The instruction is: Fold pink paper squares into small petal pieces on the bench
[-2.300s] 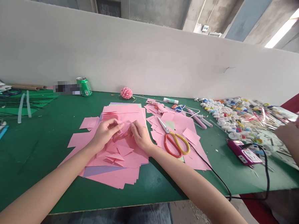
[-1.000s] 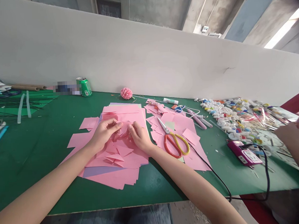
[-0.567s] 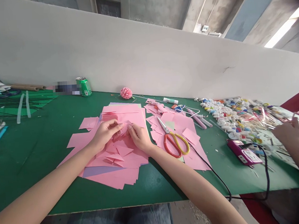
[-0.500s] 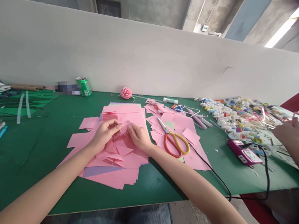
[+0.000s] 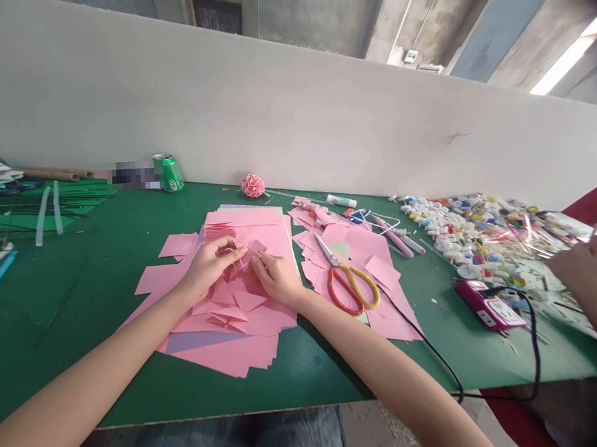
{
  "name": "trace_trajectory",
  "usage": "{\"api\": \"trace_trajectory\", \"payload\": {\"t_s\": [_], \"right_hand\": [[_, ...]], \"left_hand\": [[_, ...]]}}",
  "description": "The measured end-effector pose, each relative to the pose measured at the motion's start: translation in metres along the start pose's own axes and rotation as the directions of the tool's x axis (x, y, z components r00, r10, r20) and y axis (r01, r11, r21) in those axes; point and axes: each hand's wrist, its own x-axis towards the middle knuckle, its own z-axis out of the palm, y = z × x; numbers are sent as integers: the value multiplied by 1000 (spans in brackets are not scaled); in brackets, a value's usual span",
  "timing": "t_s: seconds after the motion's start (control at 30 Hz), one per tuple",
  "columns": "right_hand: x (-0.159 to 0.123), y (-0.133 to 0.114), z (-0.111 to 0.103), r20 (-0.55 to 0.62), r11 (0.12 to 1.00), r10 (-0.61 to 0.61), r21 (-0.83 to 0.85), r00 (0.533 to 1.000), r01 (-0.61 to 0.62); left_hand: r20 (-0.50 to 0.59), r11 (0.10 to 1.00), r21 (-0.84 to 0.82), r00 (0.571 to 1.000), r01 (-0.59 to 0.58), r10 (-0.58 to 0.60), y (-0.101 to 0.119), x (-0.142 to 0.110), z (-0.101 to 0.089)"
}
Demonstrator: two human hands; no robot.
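Note:
Between my two hands is a small piece of pink paper [image 5: 250, 249], partly hidden by the fingers. My left hand [image 5: 211, 265] pinches its left side, fingers closed. On its right side, the closed thumb and fingers of my right hand [image 5: 280, 276] grip it. Loose pink paper squares [image 5: 228, 312], some folded, lie under both hands on larger pink sheets [image 5: 220, 361]. Just behind my left hand sits a neat stack of folded pink pieces [image 5: 219, 230]. Scissors [image 5: 349, 284] with a red and a yellow handle rest to the right of my right hand.
A pink paper flower ball [image 5: 252, 186] and a green can [image 5: 168, 173] stand near the wall. At right are a glue stick [image 5: 341, 200], a heap of small plastic pieces [image 5: 449, 235], a magenta device [image 5: 489, 304] with a black cable, and another person's hand [image 5: 578, 262].
My right hand's fingertips have shifted slightly down and left, and the paper's edge now shows between both hands. My left hand stays in almost the same place.

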Motion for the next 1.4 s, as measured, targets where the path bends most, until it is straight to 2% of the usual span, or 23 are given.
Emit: {"api": "trace_trajectory", "payload": {"t_s": [0.17, 0.47, 0.6, 0.77, 0.97, 1.17, 1.4], "right_hand": [[0, 2, 1, -38, 1000, 4, 5, 999, -4], [2, 0, -1, 4, 998, 30, 55, 1000, -30], [1, 1, 0, -35, 998, 11, 56, 999, -9], [0, 0, 0, -33, 996, 68, 52, 997, -66], [1, -2, -3, 10, 989, 115, 92, 993, -115], [0, -3, -2, -61, 989, 129, 83, 990, -124], [1, -1, -1, -24, 981, 158, 121, 987, -154]], "left_hand": [[-37, 1000, 10, 999, -9, 10, 0, 0, 0], [-29, 999, 15, 999, -37, 37, 1, 0, 0], [-54, 990, 91, 992, -111, 116, 2, -1, 1], [-39, 951, 231, 974, -207, 221, 4, -2, 1], [-51, 955, 229, 977, -190, 207, 1, -1, -1], [-44, 960, 221, 982, -172, 186, 3, -2, 1], [-52, 968, 201, 985, -150, 164, 4, -2, 1]]}}
